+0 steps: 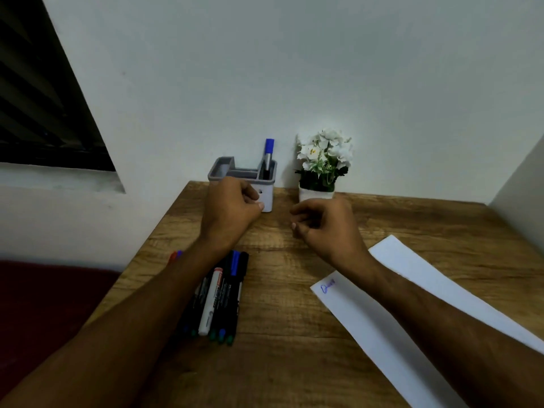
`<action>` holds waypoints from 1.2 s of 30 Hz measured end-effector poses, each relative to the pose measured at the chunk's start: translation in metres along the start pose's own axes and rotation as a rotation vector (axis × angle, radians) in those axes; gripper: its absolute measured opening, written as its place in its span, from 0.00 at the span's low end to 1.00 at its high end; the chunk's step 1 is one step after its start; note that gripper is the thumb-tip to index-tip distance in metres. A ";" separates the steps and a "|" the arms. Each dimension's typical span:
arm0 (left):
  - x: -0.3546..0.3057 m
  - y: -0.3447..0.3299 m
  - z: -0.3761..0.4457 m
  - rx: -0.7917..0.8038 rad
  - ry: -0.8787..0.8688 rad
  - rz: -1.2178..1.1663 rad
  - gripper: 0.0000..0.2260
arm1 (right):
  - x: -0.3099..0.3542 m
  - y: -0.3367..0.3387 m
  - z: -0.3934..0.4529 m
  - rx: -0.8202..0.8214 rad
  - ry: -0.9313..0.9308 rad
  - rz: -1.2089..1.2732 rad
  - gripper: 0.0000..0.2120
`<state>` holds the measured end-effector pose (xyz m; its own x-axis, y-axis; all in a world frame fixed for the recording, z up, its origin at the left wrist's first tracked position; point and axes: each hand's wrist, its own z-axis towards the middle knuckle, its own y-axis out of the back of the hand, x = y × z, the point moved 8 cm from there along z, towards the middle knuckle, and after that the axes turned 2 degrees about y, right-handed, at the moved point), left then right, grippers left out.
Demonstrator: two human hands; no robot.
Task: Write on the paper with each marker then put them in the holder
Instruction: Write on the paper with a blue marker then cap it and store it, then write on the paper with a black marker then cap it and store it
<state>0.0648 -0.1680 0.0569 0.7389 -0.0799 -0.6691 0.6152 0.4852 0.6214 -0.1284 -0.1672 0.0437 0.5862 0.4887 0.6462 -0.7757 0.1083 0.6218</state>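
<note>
The left hand (pixel 231 206) is in front of the holder (pixel 266 198), its fingers loosely curled, the thumb tip very near the white front wall; I see nothing between the fingers, and whether it touches the wall I cannot tell. The right hand (pixel 321 228) hangs over the bare wood near the flower pot (pixel 315 194), also loosely curled and holding nothing. Both hands are free, I think, because one marker is finished and the next is not yet taken.

The blue-capped marker (pixel 268 156) stands upright in the right compartment of the holder, its cap above the rim (the other compartments look empty, but their bottoms are not visible). On the table (pixel 279 334), under the left forearm, lie the remaining markers (pixel 219 298) side by side, close to the left edge, probably so the left hand can reach them easily. The paper (pixel 391 313) lies on the right under the right forearm, with one small blue scribble (pixel 327 287) near its corner.

How many markers remain is hard to count, since the arm covers some, and only two coloured tips (pixel 175 255) show beyond it. The paper is cut off by the frame, and the scribble is too small to read
</note>
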 end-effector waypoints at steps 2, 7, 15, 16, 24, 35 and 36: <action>0.008 0.001 -0.016 0.040 0.016 0.082 0.06 | 0.001 0.000 -0.010 0.006 -0.008 0.006 0.12; 0.017 0.001 -0.046 0.125 0.044 0.227 0.07 | 0.005 -0.003 -0.027 0.040 -0.010 0.005 0.11; 0.005 -0.016 -0.056 0.280 0.016 0.343 0.08 | 0.008 -0.001 -0.036 0.037 -0.028 0.046 0.11; 0.002 -0.017 -0.056 0.284 0.005 0.337 0.08 | 0.007 -0.001 -0.037 0.040 -0.035 0.052 0.10; -0.009 -0.014 -0.046 0.212 0.075 0.021 0.07 | 0.001 -0.002 -0.046 0.073 -0.218 0.260 0.07; -0.019 -0.019 -0.051 0.219 0.491 -0.786 0.07 | 0.011 -0.018 -0.062 0.200 -0.477 0.582 0.05; -0.017 -0.024 -0.057 0.244 0.571 -0.826 0.05 | 0.009 -0.015 -0.061 0.164 -0.458 0.553 0.05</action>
<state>0.0217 -0.1284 0.0300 -0.1406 0.1482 -0.9789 0.9576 0.2714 -0.0964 -0.1261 -0.1121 0.0135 0.1858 0.0195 0.9824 -0.9625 -0.1975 0.1859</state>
